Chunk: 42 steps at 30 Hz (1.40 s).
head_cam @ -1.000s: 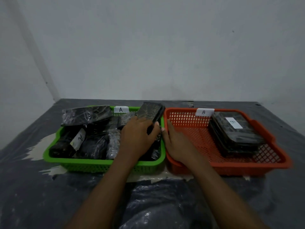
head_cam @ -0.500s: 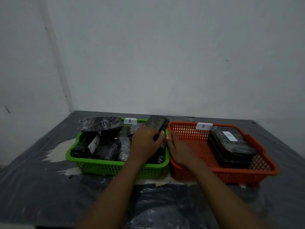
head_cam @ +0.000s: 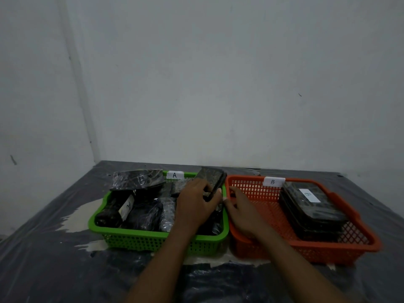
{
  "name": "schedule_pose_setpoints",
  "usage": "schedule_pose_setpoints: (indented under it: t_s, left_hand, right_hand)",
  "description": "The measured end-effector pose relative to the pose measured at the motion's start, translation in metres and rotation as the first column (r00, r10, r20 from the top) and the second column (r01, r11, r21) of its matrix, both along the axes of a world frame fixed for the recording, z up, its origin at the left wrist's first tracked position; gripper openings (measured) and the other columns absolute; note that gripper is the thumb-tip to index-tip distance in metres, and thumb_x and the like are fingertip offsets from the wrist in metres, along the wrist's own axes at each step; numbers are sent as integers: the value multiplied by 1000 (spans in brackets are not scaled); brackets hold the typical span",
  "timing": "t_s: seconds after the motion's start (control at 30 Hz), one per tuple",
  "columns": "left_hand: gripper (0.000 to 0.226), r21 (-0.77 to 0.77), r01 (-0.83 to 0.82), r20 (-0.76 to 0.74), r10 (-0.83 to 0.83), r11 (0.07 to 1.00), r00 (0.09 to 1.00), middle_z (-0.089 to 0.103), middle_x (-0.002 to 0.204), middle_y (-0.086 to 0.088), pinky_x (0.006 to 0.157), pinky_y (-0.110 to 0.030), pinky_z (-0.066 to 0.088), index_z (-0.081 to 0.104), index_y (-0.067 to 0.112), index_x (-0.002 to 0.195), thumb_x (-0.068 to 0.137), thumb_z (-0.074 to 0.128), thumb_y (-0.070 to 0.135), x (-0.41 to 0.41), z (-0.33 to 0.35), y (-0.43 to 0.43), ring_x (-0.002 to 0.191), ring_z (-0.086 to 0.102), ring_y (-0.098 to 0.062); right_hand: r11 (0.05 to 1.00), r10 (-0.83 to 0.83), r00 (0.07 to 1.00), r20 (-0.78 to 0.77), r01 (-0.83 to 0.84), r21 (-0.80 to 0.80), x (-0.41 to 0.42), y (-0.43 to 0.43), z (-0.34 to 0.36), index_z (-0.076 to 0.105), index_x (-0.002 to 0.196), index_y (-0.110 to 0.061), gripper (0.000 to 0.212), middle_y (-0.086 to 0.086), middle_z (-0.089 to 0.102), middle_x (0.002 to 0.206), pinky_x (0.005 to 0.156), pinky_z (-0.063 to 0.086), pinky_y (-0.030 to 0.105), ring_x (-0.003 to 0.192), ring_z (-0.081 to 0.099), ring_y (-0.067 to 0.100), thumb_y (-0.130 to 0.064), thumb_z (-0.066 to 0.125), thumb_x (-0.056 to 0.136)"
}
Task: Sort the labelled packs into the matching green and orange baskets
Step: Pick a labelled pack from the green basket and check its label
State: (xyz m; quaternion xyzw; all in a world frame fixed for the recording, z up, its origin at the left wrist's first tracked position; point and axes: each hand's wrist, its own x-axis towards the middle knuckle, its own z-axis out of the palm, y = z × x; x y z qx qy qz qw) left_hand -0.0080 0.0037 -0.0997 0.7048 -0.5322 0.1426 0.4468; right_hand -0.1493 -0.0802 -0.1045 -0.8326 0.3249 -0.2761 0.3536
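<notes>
Pack (head_cam: 210,177) in left hand (head_cam: 194,207) — green basket (head_cam: 150,234) rim

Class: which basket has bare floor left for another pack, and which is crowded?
The orange basket: bare mesh between its left wall and the stacked packs, though the right hand is over it. The green basket is crowded.
</notes>
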Motion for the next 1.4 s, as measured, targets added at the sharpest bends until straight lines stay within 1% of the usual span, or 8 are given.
schedule_pose_setpoints:
  t_s: [0.1,0.33,0.63,0.83,0.9,1.07,1.2,1.4]
  left_hand:
    - [27,-63,21,-109,-27,998,994,53,77,4,61,-28,44,54,18,79,89,64,40,3,1,0,72,51,-14]
    - [44,-43,-14,-165,7,999,986,39,57,6,54,-27,28,38,19,59,92,66,25,5,-1,0,55,41,-13]
    - [41,19,6,-174,-3,1000,985,37,57,1,56,-34,31,39,14,60,95,60,21,3,1,-1,56,37,-15]
    - [13,79,284,-323,-245,955,914,60,100,1,79,-17,46,57,14,105,102,52,25,22,25,22,93,57,-14]
    - [18,48,228,-189,-215,973,958,57,112,5,86,-8,39,56,17,115,99,54,25,44,35,41,105,52,-9]
    - [58,110,-140,271,106,984,957,52,131,-3,106,-37,34,50,18,129,76,68,33,116,47,88,124,43,-23]
    - [83,404,-352,300,241,845,923,46,143,-2,120,-46,18,38,21,145,73,75,42,147,33,105,136,39,-27]
    - [62,278,-392,355,285,877,890,51,141,1,119,-52,19,47,24,141,84,70,24,143,26,98,134,42,-26]
  right_hand:
    - [993,-34,999,-23,31,-113,2,-1,0,36,150,-20,49,1,44,148,111,39,35,132,46,17,-31,48,104]
    - [963,9,991,-132,-44,-266,2,2,-1,45,147,-17,40,3,35,148,101,32,19,127,45,16,-26,38,108]
    - [995,-47,995,-87,55,84,29,-1,23,54,131,-13,36,13,40,140,98,38,31,115,42,18,-26,28,110]
    - [984,-178,984,9,178,4,44,22,4,53,135,-17,43,12,22,157,104,45,38,125,51,31,-44,52,101]
    - [982,-182,983,-2,182,-56,43,23,0,52,136,-17,46,12,18,161,104,43,36,131,49,33,-44,58,98]
    - [984,-167,986,-27,165,-70,42,20,-2,49,140,-18,54,11,13,164,104,42,34,136,45,33,-42,64,95]
    - [986,-155,987,-32,153,-72,41,19,-3,47,143,-18,58,11,12,165,107,41,36,139,43,33,-42,67,93]
    - [989,-145,989,-30,144,-34,39,20,-3,49,141,-21,60,8,12,165,105,42,35,140,41,31,-44,70,90]
